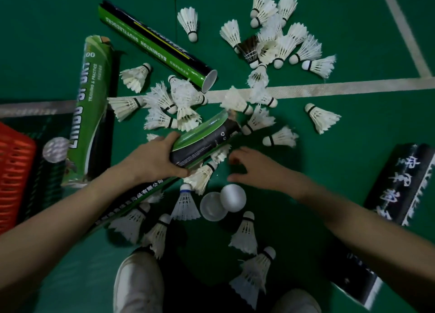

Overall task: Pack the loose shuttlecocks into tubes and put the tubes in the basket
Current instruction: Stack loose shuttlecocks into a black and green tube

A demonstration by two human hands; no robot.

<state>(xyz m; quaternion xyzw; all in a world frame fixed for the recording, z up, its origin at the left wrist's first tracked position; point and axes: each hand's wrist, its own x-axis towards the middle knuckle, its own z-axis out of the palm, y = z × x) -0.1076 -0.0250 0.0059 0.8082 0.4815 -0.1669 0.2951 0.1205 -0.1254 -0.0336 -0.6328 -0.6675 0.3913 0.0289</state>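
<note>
I watched from beside the green court floor (353,157) as the person's left hand (155,157) gripped a green-and-black tube (207,136). The fingers (169,137) curled over its top and the thumb lay beneath it. The tube's long axis ran on a slant, from low at the left under the wrist up toward the right. Its far end pointed into a pile of loose shuttlecocks (174,105) by the white court line (329,88). The right hand (254,166) hovered just beside the tube, a little blurred, its fingers apart and lightly bent, holding nothing. A second heap of shuttlecocks (270,41) lay farther off, with others scattered around the hands. Two white caps (213,206) lay touching each other below the hands. An open tube (155,44) lay with its mouth toward the pile. A capped tube (91,110) lay near the red basket (14,171) at the left, and a black tube (388,218) at the right.
</note>
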